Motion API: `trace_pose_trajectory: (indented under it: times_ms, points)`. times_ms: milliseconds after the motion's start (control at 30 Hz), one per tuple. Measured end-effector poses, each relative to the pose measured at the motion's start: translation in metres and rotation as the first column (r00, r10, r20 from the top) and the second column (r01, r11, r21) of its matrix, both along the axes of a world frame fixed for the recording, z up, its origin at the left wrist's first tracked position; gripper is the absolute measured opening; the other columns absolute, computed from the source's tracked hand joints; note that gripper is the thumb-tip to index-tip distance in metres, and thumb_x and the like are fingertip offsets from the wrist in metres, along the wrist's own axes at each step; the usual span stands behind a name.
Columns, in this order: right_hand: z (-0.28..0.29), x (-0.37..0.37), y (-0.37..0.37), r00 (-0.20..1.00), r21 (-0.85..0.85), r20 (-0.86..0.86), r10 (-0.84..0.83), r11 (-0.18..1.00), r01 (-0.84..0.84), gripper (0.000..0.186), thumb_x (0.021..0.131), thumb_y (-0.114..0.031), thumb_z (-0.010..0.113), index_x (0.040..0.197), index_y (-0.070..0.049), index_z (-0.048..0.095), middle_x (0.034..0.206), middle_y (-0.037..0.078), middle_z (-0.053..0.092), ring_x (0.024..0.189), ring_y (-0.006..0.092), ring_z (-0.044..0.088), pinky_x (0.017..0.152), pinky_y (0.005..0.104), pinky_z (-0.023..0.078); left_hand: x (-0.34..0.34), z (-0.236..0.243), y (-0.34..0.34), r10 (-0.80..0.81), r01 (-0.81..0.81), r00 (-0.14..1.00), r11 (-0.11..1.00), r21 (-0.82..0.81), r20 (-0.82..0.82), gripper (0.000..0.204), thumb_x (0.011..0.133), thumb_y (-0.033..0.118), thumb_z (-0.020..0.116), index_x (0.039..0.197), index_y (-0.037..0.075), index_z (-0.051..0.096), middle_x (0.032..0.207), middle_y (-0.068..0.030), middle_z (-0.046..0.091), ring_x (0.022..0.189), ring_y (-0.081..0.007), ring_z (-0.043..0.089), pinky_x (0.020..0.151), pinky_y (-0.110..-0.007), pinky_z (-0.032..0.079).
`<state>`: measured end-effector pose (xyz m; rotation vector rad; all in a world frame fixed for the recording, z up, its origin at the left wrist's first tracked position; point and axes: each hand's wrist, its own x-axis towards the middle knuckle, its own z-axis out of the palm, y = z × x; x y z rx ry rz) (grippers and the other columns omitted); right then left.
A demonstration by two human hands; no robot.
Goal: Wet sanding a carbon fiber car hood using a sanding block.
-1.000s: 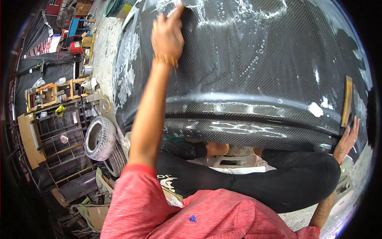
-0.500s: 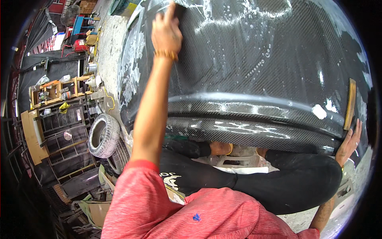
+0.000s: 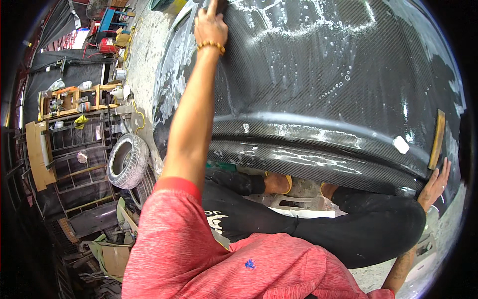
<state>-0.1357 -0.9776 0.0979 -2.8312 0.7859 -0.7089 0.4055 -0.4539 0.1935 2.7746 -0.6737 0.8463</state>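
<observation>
A wet, dark carbon-weave car panel (image 3: 378,79), streaked with whitish residue and droplets, spans the upper middle. My left hand (image 3: 210,30) is at its far left part, fingers gripping a dark block (image 3: 221,7) pressed on the surface, partly hidden by the fingers. My right hand (image 3: 435,184) rests open on the panel's right edge, fingers spread, just below a long wooden bar (image 3: 437,139) lying there. A small white piece (image 3: 401,145) lies left of that bar.
Stacked tires (image 3: 124,159), a wooden frame (image 3: 79,102) holding cans, metal racks, cardboard (image 3: 37,154) and a yellow cord stand on the left. A green bucket (image 3: 162,4) is at the top. My bent legs and sandalled feet are below the panel, beside a concrete block (image 3: 296,202).
My left hand with the dark block has moved farther up the panel, away from me. My right hand stays on the edge. The whole view has shifted slightly.
</observation>
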Motion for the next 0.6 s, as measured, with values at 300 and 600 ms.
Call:
trace_pose_trajectory:
  times_ms: [300,600]
  points:
    - [-0.002,-0.002,-0.004,0.997,-0.062,-0.069,-0.017,0.998,0.013,0.053,0.112,-0.037,0.033,0.152,-0.007,0.050,0.159,0.016,0.044,0.148,0.0342,0.038,0.121,0.0459,0.026,-0.170,-0.009,0.033,-0.178,0.195,0.972,0.974,0.111,-0.153,0.067,0.089,0.001,0.064,0.152,0.022,0.054,0.106,-0.0191,0.062,0.092,-0.0381,0.060,0.086,-0.046,0.053]
    - [-0.005,-0.001,-0.002,0.999,-0.032,0.010,-0.045,0.998,0.045,0.053,0.111,-0.040,0.034,0.153,-0.011,0.049,0.159,0.015,0.044,0.148,0.0332,0.039,0.121,0.0449,0.026,-0.051,0.002,0.020,0.069,-0.069,0.995,0.998,0.010,-0.071,0.062,0.096,0.010,0.063,0.153,0.029,0.047,0.115,-0.0236,0.061,0.101,-0.0436,0.063,0.082,-0.051,0.056]
